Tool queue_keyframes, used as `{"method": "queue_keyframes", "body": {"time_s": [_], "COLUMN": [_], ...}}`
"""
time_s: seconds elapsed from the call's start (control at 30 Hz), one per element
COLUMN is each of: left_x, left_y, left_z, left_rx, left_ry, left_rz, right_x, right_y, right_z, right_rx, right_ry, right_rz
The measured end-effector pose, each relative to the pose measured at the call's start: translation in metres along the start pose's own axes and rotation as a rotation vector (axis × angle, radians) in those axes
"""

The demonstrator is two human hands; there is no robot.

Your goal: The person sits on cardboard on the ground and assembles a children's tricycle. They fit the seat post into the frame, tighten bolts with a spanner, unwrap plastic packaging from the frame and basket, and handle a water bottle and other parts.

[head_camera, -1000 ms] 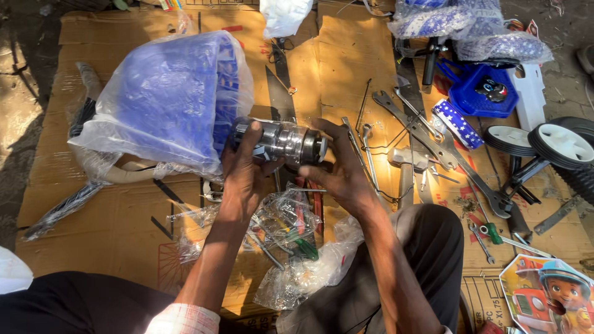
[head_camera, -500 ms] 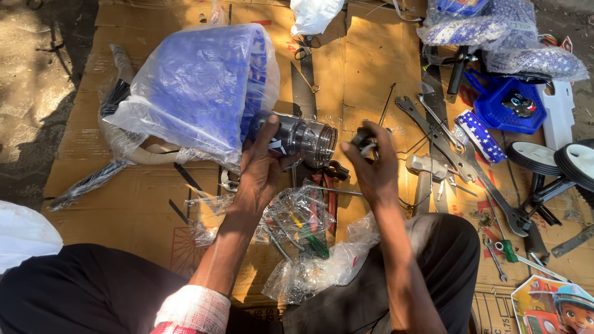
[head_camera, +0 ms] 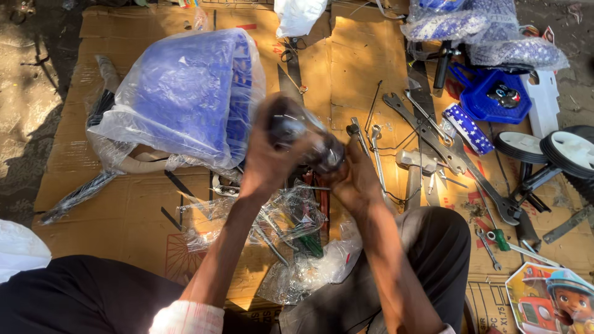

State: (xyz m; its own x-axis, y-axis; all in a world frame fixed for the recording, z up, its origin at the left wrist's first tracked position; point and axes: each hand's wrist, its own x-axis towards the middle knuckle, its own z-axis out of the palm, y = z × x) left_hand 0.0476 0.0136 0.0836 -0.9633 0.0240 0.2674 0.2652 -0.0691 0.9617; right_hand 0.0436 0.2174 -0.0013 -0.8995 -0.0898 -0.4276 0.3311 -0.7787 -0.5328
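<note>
My left hand [head_camera: 267, 162] and my right hand [head_camera: 352, 180] together grip a dark cylindrical part wrapped in clear plastic [head_camera: 304, 137], raised above the cardboard and blurred by motion. The left hand wraps its upper end; the right hand holds its lower end from below. Just left of it lies a blue plastic basket in a clear bag [head_camera: 185, 93]. Under my hands sits a clear bag of metal fasteners and small parts [head_camera: 281, 219].
Flattened cardboard [head_camera: 349, 68] covers the ground. Spanners [head_camera: 427, 130], a hammer [head_camera: 413, 167] and screwdrivers [head_camera: 501, 238] lie to the right. Blue parts [head_camera: 492, 99], small white-hubbed wheels [head_camera: 572, 151] and bagged pieces [head_camera: 445, 25] sit far right. My dark-trousered knees [head_camera: 433, 247] are at the bottom.
The wrapped cylinder has been tilted and lifted closer to the camera. My right hand has come back onto its lower end after being off to its right half a second ago.
</note>
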Motion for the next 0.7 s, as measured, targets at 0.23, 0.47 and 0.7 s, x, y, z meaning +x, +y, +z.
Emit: {"method": "queue_keyframes", "body": {"time_s": [0.23, 0.47, 0.7], "left_x": [-0.012, -0.006, -0.003], "left_y": [0.046, 0.035, 0.008], "left_z": [0.021, 0.019, -0.008], "left_rx": [0.542, 0.412, 0.040], "left_ry": [-0.465, -0.316, 0.151], "left_rz": [0.296, 0.245, -0.045], "right_x": [-0.012, -0.005, 0.014], "right_y": [0.016, 0.017, -0.046], "right_z": [0.013, -0.002, -0.020], "right_rx": [0.151, 0.172, -1.119], "right_ry": [-0.206, -0.111, 0.030], "right_rz": [0.019, 0.096, -0.243]}}
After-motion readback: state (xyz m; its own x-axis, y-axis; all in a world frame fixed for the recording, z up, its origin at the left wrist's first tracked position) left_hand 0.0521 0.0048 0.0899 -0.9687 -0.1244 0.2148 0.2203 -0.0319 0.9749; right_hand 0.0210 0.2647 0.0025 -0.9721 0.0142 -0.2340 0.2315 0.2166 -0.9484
